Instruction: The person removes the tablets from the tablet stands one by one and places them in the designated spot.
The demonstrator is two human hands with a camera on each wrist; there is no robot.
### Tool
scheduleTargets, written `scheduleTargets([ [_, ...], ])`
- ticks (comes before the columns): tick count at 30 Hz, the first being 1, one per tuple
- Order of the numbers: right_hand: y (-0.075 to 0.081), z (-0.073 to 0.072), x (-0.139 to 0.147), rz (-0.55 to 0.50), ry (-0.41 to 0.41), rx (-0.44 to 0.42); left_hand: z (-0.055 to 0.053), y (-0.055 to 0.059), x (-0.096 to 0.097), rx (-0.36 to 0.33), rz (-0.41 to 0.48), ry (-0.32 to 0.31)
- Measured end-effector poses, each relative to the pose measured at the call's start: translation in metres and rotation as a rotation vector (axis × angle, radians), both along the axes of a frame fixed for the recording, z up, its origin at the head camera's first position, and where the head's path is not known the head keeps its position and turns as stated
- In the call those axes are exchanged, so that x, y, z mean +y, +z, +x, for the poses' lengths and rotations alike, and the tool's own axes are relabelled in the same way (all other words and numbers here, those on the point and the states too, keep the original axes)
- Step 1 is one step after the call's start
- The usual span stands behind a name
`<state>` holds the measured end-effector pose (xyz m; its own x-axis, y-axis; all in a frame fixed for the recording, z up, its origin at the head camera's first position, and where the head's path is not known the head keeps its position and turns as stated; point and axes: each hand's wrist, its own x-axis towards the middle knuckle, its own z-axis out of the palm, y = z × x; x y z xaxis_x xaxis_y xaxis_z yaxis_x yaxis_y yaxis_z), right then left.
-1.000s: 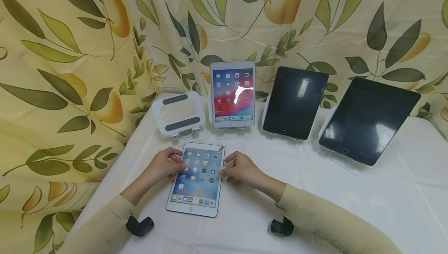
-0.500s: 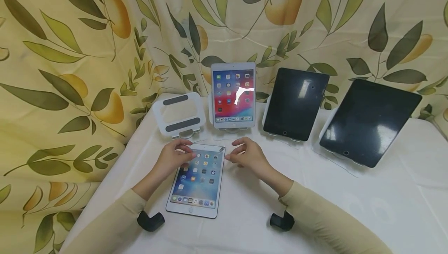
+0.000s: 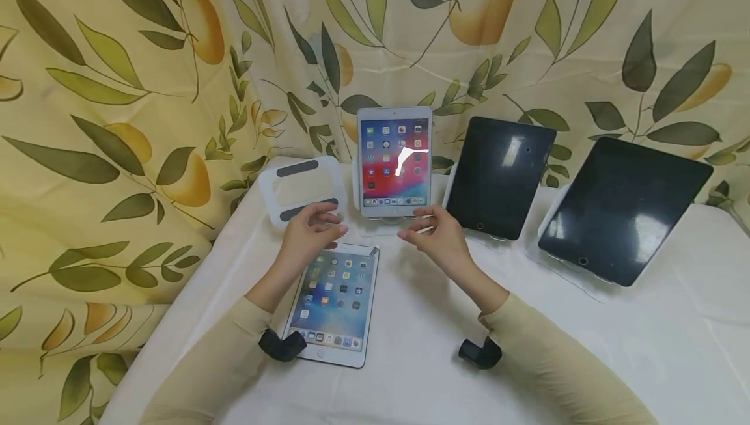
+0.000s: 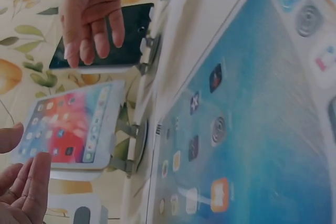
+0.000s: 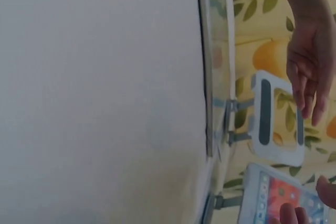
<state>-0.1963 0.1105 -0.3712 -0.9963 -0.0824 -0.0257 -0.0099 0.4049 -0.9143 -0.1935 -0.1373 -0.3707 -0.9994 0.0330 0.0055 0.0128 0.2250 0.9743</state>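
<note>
A white-framed tablet (image 3: 336,301) with a blue home screen lies face up on the white cloth. Above its top edge is my left hand (image 3: 309,230), fingers loosely bent and nothing in them, overlapping the lower part of a white tablet stand (image 3: 271,194) with grey pads. My right hand (image 3: 441,237) hangs opposite, also holding nothing, near the foot of a second white tablet (image 3: 395,158) that stands upright on its own stand. In the left wrist view the right hand (image 4: 97,17) shows loosely bent fingers pointing down. The left forearm passes over the lying tablet's lower left corner.
Two dark-screened tablets, a smaller one (image 3: 500,178) and a larger one (image 3: 624,210), lean on stands to the right. A leaf-patterned curtain (image 3: 404,54) hangs behind the white-covered table (image 3: 422,373). Black wrist mounts (image 3: 282,345) stick out below both wrists.
Both hands have left the sides of the lying tablet and moved up and away toward the row of stands. The tablet stays where it lay.
</note>
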Motion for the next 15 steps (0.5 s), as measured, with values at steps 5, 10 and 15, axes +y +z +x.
scheduleTargets([
  [5, 0.009, -0.009, 0.006, 0.01, -0.042, 0.08, -0.009, 0.002, 0.01, 0.013, 0.057, 0.012],
  [10, 0.014, -0.017, 0.007, 0.007, -0.082, 0.123, -0.015, 0.007, 0.02, 0.008, 0.087, -0.008],
  [15, 0.016, -0.023, 0.008, 0.021, -0.135, 0.187, -0.023, 0.011, 0.027, 0.057, 0.067, 0.028],
])
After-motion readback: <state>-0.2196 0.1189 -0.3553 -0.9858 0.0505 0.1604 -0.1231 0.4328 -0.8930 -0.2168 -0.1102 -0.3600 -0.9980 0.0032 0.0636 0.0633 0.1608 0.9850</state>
